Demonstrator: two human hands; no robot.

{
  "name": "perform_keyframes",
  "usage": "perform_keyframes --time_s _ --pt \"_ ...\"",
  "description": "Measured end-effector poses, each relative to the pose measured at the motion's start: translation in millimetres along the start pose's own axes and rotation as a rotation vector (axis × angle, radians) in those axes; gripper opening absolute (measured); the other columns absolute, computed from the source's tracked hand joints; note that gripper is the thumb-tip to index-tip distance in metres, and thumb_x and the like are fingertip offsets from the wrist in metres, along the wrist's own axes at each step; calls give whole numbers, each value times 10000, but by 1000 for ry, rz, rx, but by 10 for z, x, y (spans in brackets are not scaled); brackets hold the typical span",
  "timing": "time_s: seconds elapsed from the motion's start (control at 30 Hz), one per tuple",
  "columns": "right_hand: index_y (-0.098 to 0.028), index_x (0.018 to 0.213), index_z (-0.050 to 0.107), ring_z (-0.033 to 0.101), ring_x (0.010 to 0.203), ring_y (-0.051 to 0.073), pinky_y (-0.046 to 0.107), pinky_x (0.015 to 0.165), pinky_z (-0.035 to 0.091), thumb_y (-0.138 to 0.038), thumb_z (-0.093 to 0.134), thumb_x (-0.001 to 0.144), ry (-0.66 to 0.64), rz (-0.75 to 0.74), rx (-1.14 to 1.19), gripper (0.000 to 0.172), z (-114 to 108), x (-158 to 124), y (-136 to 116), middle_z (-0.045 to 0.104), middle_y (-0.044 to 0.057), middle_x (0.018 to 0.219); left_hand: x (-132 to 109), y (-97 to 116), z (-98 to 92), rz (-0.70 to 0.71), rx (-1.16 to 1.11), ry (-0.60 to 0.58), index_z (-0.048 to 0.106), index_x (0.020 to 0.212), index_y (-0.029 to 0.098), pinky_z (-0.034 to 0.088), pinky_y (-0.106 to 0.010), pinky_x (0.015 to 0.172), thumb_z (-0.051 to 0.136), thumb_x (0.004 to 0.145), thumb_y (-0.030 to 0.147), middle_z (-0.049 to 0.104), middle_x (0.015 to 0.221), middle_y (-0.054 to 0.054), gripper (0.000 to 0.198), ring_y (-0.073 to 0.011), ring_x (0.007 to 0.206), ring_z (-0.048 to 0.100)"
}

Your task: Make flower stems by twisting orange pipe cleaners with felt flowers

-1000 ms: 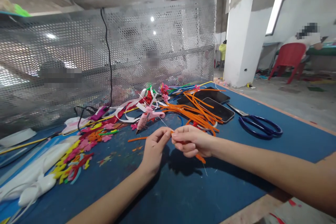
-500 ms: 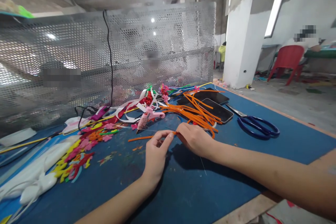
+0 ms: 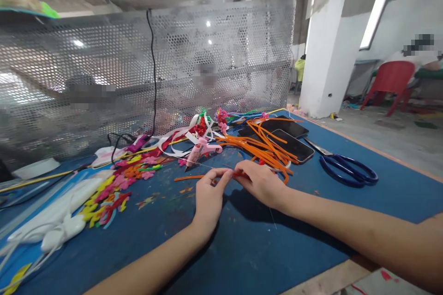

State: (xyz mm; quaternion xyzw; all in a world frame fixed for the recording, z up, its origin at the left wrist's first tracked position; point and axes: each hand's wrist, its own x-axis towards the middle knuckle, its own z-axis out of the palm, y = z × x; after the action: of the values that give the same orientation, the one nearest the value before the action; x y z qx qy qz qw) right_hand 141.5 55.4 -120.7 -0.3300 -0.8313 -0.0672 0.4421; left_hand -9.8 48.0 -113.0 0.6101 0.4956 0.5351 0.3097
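Observation:
Both hands meet over the blue tabletop, pinching one orange pipe cleaner [image 3: 188, 178] whose free end sticks out to the left. My left hand [image 3: 211, 193] is closed with thumb and forefinger on it. Fingertip to fingertip with it, my right hand [image 3: 259, 182] is closed on the same strip; the part between the fingers is mostly hidden. A thin clear thread [image 3: 273, 217] trails below the right hand, and another fine strand runs off left. Just behind the hands lie a pink glue gun [image 3: 199, 152] and a bundle of orange pipe cleaners [image 3: 256, 147].
Blue-handled scissors [image 3: 348, 169] and a phone [image 3: 292, 145] lie to the right. Small coloured pieces [image 3: 114, 189] and a white power strip [image 3: 62, 207] with cables are at left. A perforated metal panel [image 3: 221, 78] closes off the back. A person sits on a red chair [image 3: 394, 83] far right.
The view has shifted slightly, so everything sits a little further right. Both hands keep their pinch on the orange pipe cleaner, with only a small change in finger position.

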Motion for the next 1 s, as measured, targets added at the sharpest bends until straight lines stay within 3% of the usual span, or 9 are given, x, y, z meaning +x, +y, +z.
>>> perform_keyframes --time_s 0.2,0.37,0.57,0.77,1.0 --pt "-148 843 542 523 654 140 266 536 309 -135 339 923 -134 -251 -415 219 -96 22 -28 591 52 778 2 29 27 -144 -71 80 680 677 137 431 -230 651 655 684 368 679 676 -15 232 -154 675 583" --pt "-159 794 542 473 595 151 292 506 236 -162 414 892 -144 -257 -588 162 -117 50 -73 543 27 670 -7 22 28 -133 -66 82 692 675 137 445 -247 682 656 681 359 697 701 -25 225 -170 696 605" --pt "-145 807 545 485 636 162 288 569 322 -109 411 878 -217 -136 -401 155 -66 31 -46 554 42 723 -10 46 25 -59 -57 53 705 729 146 481 -269 710 642 699 335 710 737 -38 201 -186 722 639" --pt "-132 861 542 498 761 176 272 696 386 -100 360 900 -209 -7 -250 188 -50 20 -33 554 68 813 -25 67 42 -49 -128 15 699 783 147 491 -276 742 614 729 309 713 789 -46 191 -186 755 645" --pt "-132 802 552 490 678 165 267 631 370 -112 343 904 -238 15 -214 234 -36 10 -47 542 61 739 -16 21 48 -69 -183 -39 688 746 151 481 -260 738 608 736 283 706 759 -35 156 -173 748 638"
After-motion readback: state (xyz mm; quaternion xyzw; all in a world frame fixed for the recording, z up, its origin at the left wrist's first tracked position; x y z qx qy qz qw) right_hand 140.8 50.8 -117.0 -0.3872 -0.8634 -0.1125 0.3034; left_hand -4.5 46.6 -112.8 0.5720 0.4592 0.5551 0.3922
